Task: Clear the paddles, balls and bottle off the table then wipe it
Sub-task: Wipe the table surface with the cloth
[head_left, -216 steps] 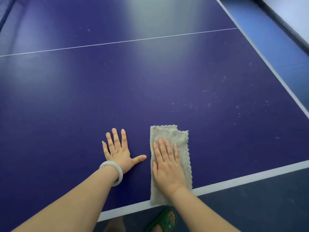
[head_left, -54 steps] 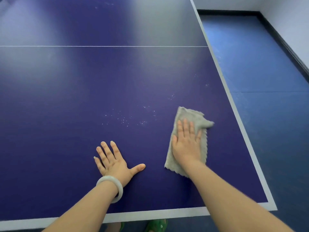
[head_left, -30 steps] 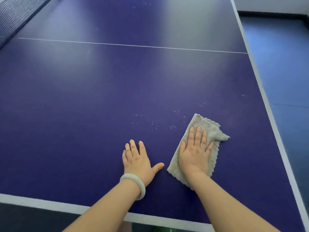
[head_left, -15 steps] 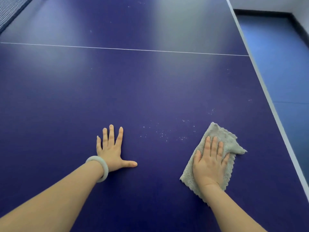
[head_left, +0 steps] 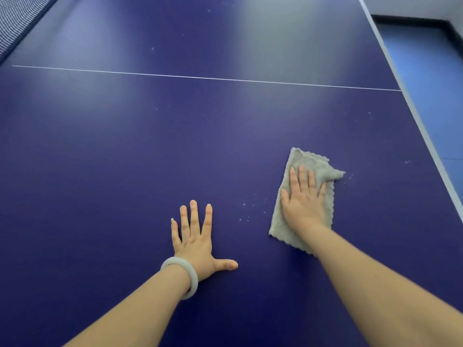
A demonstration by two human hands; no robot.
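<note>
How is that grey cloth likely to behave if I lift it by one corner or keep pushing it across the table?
The grey cloth looks thin and soft, with one corner already bunched, so it would probably hang limp if lifted. Pressed flat under the right hand, it should slide over the smooth table, though its loose edges may fold or drag.

A blue floor (head_left: 426, 78) lies to the right of the table (head_left: 175, 146). Beyond the floor stands a white wall (head_left: 413, 6) with a black strip (head_left: 408, 19) along its bottom.
</note>
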